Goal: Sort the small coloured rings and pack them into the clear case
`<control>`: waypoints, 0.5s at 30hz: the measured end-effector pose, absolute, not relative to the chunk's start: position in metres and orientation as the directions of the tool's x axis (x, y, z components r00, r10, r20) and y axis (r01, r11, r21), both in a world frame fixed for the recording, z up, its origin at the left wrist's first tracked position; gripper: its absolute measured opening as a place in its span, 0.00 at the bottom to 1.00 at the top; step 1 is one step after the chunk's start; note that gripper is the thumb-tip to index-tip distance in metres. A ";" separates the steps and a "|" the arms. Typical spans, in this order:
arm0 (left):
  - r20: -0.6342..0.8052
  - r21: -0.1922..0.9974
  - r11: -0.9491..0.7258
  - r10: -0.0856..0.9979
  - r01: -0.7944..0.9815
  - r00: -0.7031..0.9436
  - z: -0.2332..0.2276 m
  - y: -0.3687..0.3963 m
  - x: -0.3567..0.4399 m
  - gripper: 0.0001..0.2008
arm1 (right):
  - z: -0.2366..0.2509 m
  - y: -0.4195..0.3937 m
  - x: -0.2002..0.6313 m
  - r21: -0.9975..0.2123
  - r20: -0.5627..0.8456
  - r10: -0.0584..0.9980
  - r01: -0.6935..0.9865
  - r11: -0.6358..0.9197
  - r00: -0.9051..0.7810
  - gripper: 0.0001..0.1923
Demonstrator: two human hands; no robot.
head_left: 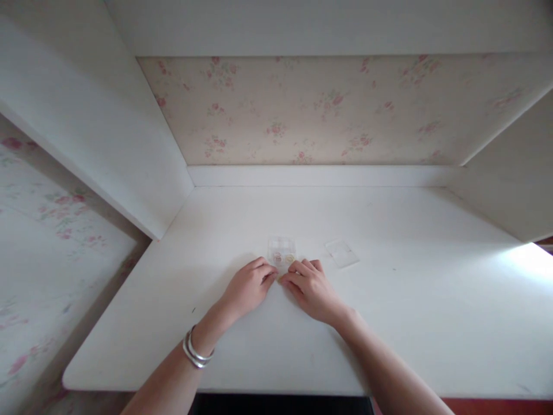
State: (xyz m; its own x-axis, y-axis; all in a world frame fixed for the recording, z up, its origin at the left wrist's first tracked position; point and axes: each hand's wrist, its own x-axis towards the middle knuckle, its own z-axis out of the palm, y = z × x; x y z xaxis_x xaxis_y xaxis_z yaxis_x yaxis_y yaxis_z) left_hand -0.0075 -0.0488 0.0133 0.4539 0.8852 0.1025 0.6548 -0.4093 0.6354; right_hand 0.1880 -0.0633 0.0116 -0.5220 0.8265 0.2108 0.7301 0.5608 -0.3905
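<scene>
A small clear plastic box (282, 243) with compartments lies on the white desk (242, 213). In its near compartments sit a pinkish ring-like piece (277, 257) and a yellowish ring-like piece (290, 259). My left hand (251, 283) rests at the box's near left corner, fingers curled and pressed together; what they hold, if anything, is hidden. On the near right side, my right hand (309, 286) pinches a tiny yellowish piece (280, 279), too small to make out fully. The two hands' fingertips almost meet just in front of the box.
A flat clear plastic lid (342, 253) lies on the desk right of the box. White panels (142, 144) stand at the left and right, with a low ledge (324, 176) along the flowered back wall. A small dark mark (193, 310) shows near my left forearm.
</scene>
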 end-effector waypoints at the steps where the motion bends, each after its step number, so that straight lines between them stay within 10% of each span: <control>1: 0.100 0.629 -0.411 0.884 0.660 0.456 0.013 -0.049 -0.008 0.12 | 0.011 -0.063 0.188 -0.403 0.210 0.830 0.728 0.555 -0.516 0.09; 15: 0.078 0.537 -0.436 0.878 0.722 0.471 0.007 -0.055 -0.009 0.09 | 0.013 -0.064 0.187 -0.328 0.179 0.814 0.746 0.580 -0.553 0.09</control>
